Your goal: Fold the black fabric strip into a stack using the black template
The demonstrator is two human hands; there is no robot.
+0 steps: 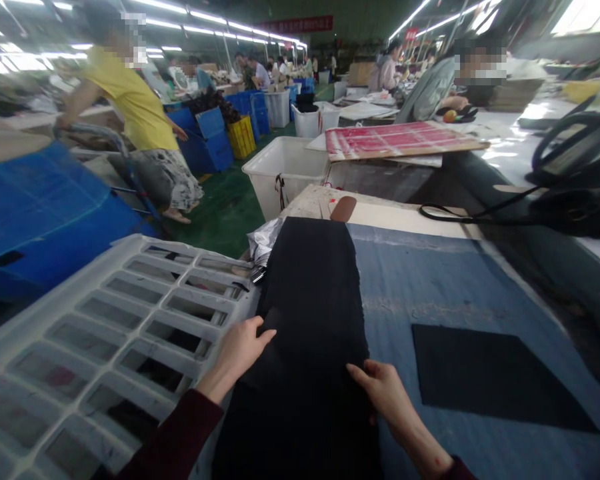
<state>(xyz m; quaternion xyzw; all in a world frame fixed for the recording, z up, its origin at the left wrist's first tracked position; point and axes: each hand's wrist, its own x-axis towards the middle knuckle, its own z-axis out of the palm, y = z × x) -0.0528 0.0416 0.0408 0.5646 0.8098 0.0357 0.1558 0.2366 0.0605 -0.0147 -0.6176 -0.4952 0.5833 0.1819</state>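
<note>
A long black sheet of material (310,300), perhaps fabric, stretches away from me in the middle, its right edge ragged. My left hand (241,350) pinches the sheet's left edge between thumb and fingers. On the opposite edge, slightly nearer to me, my right hand (384,392) grips with the thumb on top and the fingers partly hidden. To the right, a smaller black piece (495,377) lies flat on a blue-grey mat (430,273), apart from my hand.
A white slatted plastic crate (125,340) borders the left side. Beyond the table stand a white bin (293,163) and a red-topped board (400,139). A person in yellow (130,100) holds a trolley by a blue container (45,200); another person (427,83) works at right.
</note>
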